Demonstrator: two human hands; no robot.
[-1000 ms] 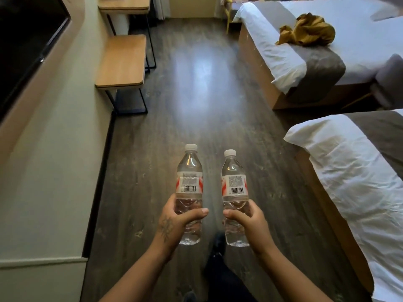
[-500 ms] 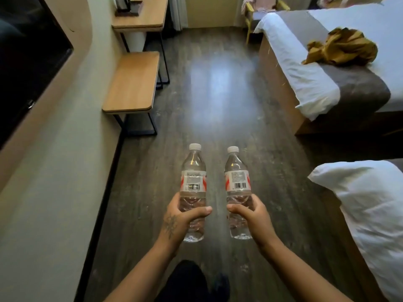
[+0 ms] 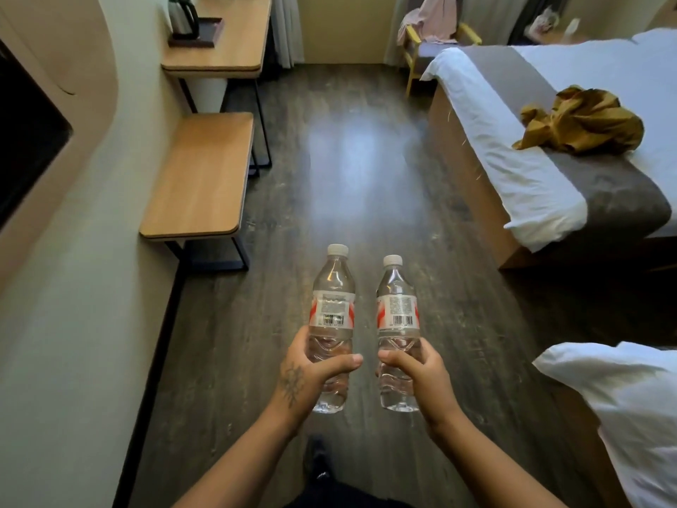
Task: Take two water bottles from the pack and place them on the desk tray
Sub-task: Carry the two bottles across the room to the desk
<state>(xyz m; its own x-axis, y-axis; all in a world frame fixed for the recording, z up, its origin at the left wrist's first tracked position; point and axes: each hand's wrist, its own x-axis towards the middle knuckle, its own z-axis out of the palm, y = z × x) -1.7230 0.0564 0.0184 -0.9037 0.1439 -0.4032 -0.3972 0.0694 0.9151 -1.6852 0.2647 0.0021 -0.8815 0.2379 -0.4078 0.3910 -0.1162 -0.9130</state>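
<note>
I hold two clear water bottles upright in front of me above the dark wood floor. My left hand (image 3: 307,375) grips the lower half of the left bottle (image 3: 332,298). My right hand (image 3: 421,375) grips the lower half of the right bottle (image 3: 397,306). Both have white caps and red-and-white labels. Far ahead on the left, a wooden desk (image 3: 234,49) carries a dark tray (image 3: 205,36) with a steel kettle (image 3: 182,16) standing on it. The pack is out of view.
A low wooden bench (image 3: 201,177) stands against the left wall before the desk. One bed (image 3: 549,141) with a mustard cloth (image 3: 582,121) lies on the right, a second bed's corner (image 3: 622,397) nearer. A yellow chair (image 3: 436,38) sits at the far end.
I have moved forward along the aisle; bench, desk and far bed are nearer, and the kettle and tray have come into sight. Both hands keep the same hold on the bottles.
</note>
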